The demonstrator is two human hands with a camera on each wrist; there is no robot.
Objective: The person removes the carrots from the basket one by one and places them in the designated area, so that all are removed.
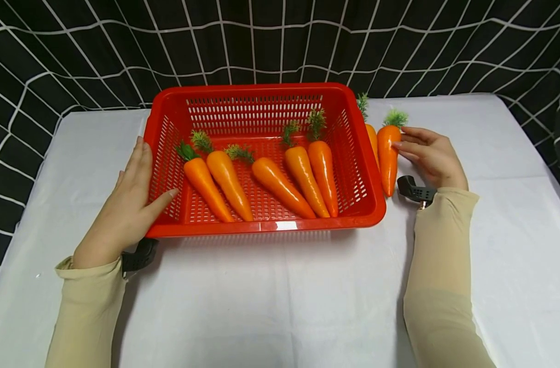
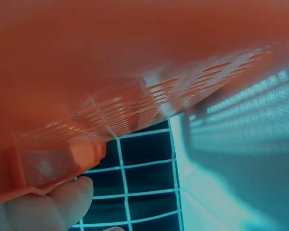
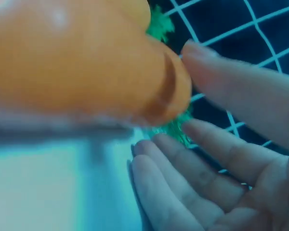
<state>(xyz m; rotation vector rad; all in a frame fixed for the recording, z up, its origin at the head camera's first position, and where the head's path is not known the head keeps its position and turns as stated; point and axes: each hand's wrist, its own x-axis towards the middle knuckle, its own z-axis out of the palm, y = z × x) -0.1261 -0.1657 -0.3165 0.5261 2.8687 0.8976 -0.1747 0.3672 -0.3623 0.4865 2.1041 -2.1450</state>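
In the head view, a red plastic basket [image 1: 261, 231] with slotted walls holds several orange carrots [image 1: 229, 179] with green tops. My left hand [image 1: 123, 204] holds the basket's left rim, its thumb over the front corner and its fingers along the outer side. The left wrist view shows fingertips [image 2: 77, 195] under the rim's lip. To the right of the basket, a carrot [image 1: 388, 158] lies on the table, leaf end away from me. My right hand [image 1: 433, 156] is at its top end, thumb and fingers spread around it. Whether they touch it is unclear.
Another carrot [image 1: 373, 140] lies between that one and the basket's right wall, mostly hidden by the rim. A white cloth [image 1: 243, 296] covers the table. Behind and at the sides hangs a black curtain [image 1: 280, 46] with a white grid.
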